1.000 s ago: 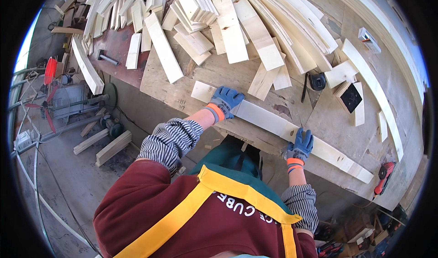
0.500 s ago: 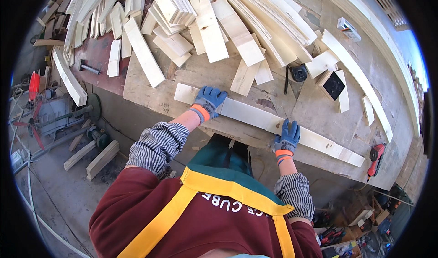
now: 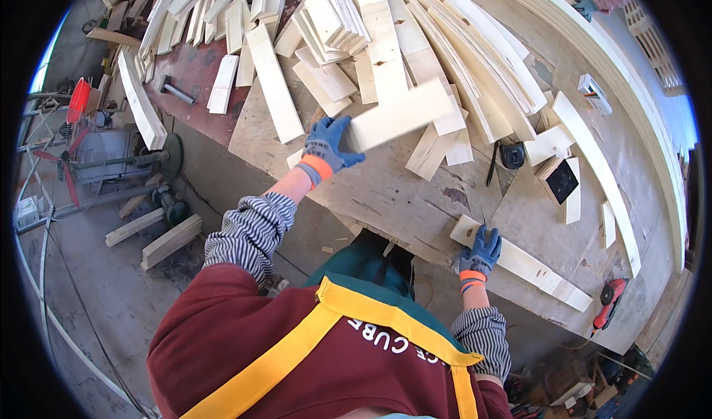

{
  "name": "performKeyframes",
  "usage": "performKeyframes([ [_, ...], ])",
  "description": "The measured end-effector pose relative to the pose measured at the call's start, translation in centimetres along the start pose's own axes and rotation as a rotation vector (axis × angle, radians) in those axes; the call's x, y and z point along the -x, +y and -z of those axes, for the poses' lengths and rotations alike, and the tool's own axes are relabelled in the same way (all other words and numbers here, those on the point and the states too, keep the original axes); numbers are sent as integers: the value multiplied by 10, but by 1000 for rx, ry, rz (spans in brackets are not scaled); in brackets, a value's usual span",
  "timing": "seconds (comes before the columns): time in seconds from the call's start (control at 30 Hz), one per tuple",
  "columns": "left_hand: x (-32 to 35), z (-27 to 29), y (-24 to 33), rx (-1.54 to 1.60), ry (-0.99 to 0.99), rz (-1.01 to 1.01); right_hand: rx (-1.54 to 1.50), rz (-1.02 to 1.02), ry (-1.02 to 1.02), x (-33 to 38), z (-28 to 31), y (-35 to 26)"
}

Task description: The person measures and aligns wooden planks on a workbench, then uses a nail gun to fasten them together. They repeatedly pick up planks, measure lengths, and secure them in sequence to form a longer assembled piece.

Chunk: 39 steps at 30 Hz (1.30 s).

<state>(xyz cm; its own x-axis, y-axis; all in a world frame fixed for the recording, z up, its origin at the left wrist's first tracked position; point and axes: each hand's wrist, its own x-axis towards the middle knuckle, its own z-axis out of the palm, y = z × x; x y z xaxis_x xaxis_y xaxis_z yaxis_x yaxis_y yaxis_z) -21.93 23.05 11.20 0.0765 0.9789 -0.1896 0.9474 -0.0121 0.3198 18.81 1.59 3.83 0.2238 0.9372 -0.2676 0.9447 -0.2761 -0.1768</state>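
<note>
Head view: at a cluttered workbench (image 3: 415,204), the gloved left hand (image 3: 330,146) grips a pale board's (image 3: 397,115) end, raised over stacked offcuts, while the right hand (image 3: 482,250) presses flat on 1 long plank (image 3: 523,265). Held at 1 end, the board could tip and topple the pile.

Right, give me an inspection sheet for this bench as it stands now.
Surface: worn plywood workbench, scuffed and stained.
Job's things: short pale board gripped by the left hand; long board at the bench edge under the right hand.
Clutter: wood offcut stack, curved strips, tape measure, hammer.
Hands: both in blue gloves.
Cables: nothing seen.
Surroundings: red fan, red power tool.
</note>
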Motion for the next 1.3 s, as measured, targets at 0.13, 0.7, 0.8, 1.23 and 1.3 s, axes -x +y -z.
performKeyframes([
  [0.13,-16,7,1,30,69,-26,-22,39,29,4,-4,9],
  [0.7,20,-69,49,-354,-433,-566,9,-33,-29,-3,8,-1],
  [0.8,16,-74,50,-349,-428,-586,11,-43,-47,-4,8,-1],
  [1.23,20,-79,49,-384,-472,-535,15,-34,-44,-3,11,-1],
  [1.3,20,-79,50,-385,-477,-517,18,-35,-50,-4,11,-1],
])
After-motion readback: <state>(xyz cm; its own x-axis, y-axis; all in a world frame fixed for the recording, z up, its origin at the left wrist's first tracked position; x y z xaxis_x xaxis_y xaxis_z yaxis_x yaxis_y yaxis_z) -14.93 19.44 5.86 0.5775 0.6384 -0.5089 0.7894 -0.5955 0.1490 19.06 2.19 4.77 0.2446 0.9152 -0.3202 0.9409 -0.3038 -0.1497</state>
